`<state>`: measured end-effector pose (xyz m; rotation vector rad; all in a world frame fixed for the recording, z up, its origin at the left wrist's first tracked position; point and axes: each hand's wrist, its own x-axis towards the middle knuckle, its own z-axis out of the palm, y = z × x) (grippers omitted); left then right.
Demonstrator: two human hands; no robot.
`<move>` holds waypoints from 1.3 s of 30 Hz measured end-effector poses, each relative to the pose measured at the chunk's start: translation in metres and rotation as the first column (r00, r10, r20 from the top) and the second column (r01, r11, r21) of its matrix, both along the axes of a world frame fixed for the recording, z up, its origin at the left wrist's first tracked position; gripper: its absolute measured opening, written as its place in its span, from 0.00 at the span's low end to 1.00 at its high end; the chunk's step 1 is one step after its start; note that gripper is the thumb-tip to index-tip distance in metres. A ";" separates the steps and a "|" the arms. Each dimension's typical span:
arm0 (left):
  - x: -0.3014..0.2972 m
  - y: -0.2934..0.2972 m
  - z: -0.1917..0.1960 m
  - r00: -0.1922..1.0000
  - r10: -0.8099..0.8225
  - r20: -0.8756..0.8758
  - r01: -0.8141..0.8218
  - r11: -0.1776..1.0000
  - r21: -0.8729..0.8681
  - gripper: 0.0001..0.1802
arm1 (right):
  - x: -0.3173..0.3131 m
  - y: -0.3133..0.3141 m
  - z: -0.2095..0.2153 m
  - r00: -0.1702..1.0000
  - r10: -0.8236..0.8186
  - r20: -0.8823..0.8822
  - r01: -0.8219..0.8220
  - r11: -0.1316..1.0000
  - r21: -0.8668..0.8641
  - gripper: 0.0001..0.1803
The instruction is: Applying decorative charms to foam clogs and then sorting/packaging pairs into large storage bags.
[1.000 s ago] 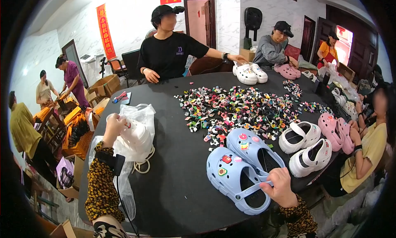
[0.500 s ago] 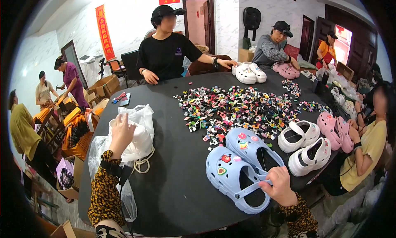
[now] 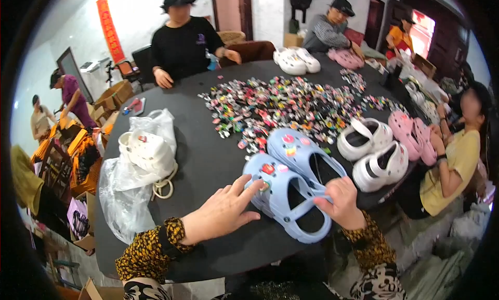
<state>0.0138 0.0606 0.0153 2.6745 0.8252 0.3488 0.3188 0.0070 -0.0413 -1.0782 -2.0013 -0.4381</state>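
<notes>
Two light blue clogs (image 3: 293, 185) with colourful charms lie side by side on the black round table (image 3: 208, 159) in front of me. My right hand (image 3: 340, 202) pinches the heel strap of the nearer clog. My left hand (image 3: 223, 211) rests flat on the table, its fingertips touching the toe of that same clog. A wide heap of small colourful shoe charms (image 3: 280, 105) is spread over the middle of the table beyond the clogs.
A white clog in a clear plastic bag (image 3: 140, 159) lies at the left. A white pair (image 3: 371, 154) and pink clogs (image 3: 413, 136) sit at the right by a person in yellow. Two people sit across; more white clogs (image 3: 296, 61) lie at the far side.
My left hand has left the bagged white clog at the left and come down to the toe of the nearer blue clog. My right hand stays on the strap.
</notes>
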 end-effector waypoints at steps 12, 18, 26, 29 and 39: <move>0.022 -0.032 -0.014 0.993 0.091 0.077 -0.101 0.985 0.138 0.46 | -0.053 0.018 0.026 0.999 -0.032 -0.031 0.037 0.978 0.205 0.21; -0.025 -0.018 0.011 0.989 0.090 0.117 -0.089 0.996 -0.014 0.36 | -0.105 0.005 0.046 0.973 0.097 -0.208 -0.092 0.995 0.033 0.17; -0.080 -0.002 0.018 0.945 0.186 -0.271 -0.159 0.980 0.119 0.25 | -0.146 -0.010 0.032 0.885 0.360 -0.294 -0.433 0.868 -0.241 0.12; -0.081 -0.017 0.032 0.925 0.232 -0.302 -0.184 0.967 0.179 0.23 | -0.143 -0.015 0.036 0.859 0.454 -0.235 -0.504 0.831 -0.235 0.13; -0.041 -0.042 0.033 0.974 0.214 0.078 -0.226 0.946 0.234 0.17 | -0.076 -0.010 0.055 0.912 0.392 -0.119 -0.409 0.867 -0.285 0.07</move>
